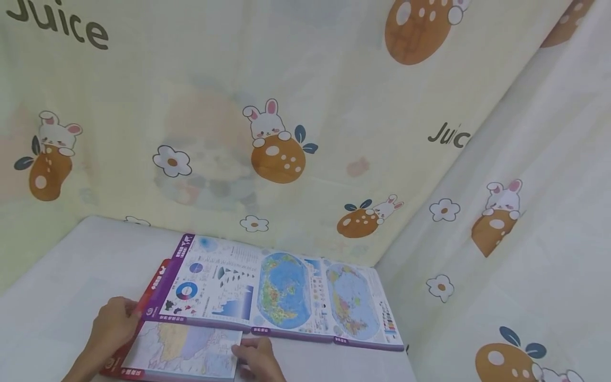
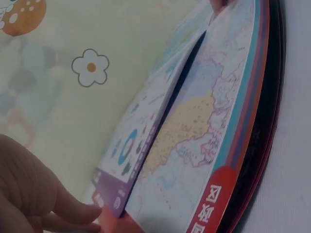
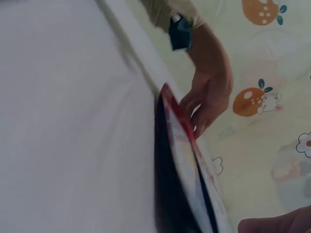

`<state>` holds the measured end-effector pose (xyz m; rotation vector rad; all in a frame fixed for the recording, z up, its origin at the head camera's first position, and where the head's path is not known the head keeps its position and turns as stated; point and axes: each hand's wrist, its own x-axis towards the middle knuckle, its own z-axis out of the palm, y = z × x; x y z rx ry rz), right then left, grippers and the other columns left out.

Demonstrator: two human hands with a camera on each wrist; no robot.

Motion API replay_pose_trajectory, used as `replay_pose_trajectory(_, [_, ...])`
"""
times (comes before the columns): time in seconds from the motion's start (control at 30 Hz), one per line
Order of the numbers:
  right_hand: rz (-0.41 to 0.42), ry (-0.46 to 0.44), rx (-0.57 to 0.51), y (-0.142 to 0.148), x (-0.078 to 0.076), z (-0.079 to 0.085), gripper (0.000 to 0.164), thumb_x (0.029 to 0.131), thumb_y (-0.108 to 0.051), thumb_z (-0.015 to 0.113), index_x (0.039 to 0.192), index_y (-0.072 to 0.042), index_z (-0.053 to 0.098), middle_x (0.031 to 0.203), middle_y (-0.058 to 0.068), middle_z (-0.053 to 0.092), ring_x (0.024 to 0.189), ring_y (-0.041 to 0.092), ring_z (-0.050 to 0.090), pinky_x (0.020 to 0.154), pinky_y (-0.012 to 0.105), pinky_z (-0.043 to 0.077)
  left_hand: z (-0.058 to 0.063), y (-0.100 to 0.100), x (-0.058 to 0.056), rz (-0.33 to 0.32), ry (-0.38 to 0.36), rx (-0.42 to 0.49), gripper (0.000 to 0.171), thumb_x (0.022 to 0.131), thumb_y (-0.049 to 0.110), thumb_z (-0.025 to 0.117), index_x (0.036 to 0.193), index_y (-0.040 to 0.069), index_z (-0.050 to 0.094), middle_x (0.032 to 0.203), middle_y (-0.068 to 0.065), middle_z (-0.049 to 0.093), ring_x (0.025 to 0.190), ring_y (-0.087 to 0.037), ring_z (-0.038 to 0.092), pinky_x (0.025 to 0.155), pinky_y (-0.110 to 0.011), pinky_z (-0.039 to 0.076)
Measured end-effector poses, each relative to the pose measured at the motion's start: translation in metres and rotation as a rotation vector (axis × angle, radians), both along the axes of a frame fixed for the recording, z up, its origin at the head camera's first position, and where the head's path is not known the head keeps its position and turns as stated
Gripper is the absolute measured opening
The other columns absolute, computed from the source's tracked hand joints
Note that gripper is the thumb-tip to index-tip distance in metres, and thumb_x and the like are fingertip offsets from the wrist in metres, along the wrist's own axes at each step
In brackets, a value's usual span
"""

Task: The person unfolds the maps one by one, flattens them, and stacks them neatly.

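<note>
The red-bordered map (image 1: 174,347) lies nearest on the white-covered worktop (image 1: 52,281), printed face up, with one hand at each end. The right hand (image 1: 258,358) pinches its right edge between thumb and fingers; the left hand (image 1: 114,321) pinches the red border at the left end. Gripping opposite ends presumably keeps the layers together and controls the angle of the whole piece. Behind, the purple-bordered map (image 1: 229,297) lies spread in three visible sections and overlaps the far part of the red-bordered map, probably so that the two sit in rows. Beyond, printed fabric (image 1: 310,63) bounds the far side. The head view gives the full layout but little of the near edge. The left wrist view adds that edge: bowed, with coloured layers (image 2: 249,97) and a dark area beneath. The right wrist view shows it end-on, plus a dark device (image 3: 180,31) on the left forearm; whether the left fingers also catch the purple border cannot be determined
</note>
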<state>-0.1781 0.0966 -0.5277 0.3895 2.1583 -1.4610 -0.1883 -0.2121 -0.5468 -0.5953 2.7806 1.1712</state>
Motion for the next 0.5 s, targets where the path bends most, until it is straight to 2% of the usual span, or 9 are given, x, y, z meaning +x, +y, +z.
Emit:
replay_pose_trajectory(0.1, [-0.006,0.106,0.063,0.000,0.000,-0.007,0.026,0.089,-0.016,0.073,0.105,0.004,0.072,0.095,0.006,0.073,0.081,0.015,0.065,0.078,0.037,0.057,-0.001,-0.006,0.002,0.003,-0.010,0.028,0.042,0.094,0.010,0.062,0.120,-0.021,0.051,0.111,-0.040,0.060,0.094,-0.048,0.063,0.076,-0.053,0.053])
replay_pose_trajectory(0.2, [-0.040,0.215,0.143,0.000,0.000,-0.013,0.017,0.085,-0.017,0.076,0.092,-0.001,0.076,0.084,0.002,0.073,0.073,0.012,0.061,0.068,0.031,0.054,-0.003,-0.017,0.005,-0.034,0.007,0.062,0.044,0.093,0.020,0.068,0.113,-0.017,0.056,0.099,-0.033,0.065,0.079,-0.033,0.066,0.066,-0.041,0.053])
replay_pose_trajectory(0.3, [-0.087,0.240,0.146,0.001,0.001,-0.019,0.016,0.083,-0.019,0.079,0.084,-0.003,0.075,0.075,0.003,0.071,0.062,0.011,0.060,0.058,0.029,0.055,-0.003,-0.024,0.008,-0.071,0.017,0.085,0.049,0.090,0.029,0.074,0.106,-0.015,0.059,0.088,-0.024,0.068,0.072,-0.022,0.065,0.060,-0.035,0.052])
replay_pose_trajectory(0.43, [-0.138,0.234,0.073,0.003,0.005,-0.023,0.017,0.085,-0.017,0.078,0.081,-0.002,0.072,0.064,0.005,0.068,0.047,0.008,0.060,0.047,0.026,0.054,-0.005,-0.026,0.013,-0.084,-0.014,0.123,0.048,0.087,0.031,0.076,0.100,-0.012,0.059,0.082,-0.017,0.065,0.072,-0.020,0.060,0.060,-0.033,0.050])
replay_pose_trajectory(0.5, [-0.146,0.243,0.056,0.004,0.006,-0.021,0.017,0.085,-0.017,0.077,0.081,-0.001,0.073,0.061,0.006,0.068,0.045,0.009,0.060,0.045,0.026,0.052,-0.008,-0.028,0.016,-0.090,-0.017,0.143,0.045,0.088,0.029,0.075,0.099,-0.011,0.060,0.083,-0.015,0.064,0.073,-0.020,0.058,0.061,-0.032,0.047])
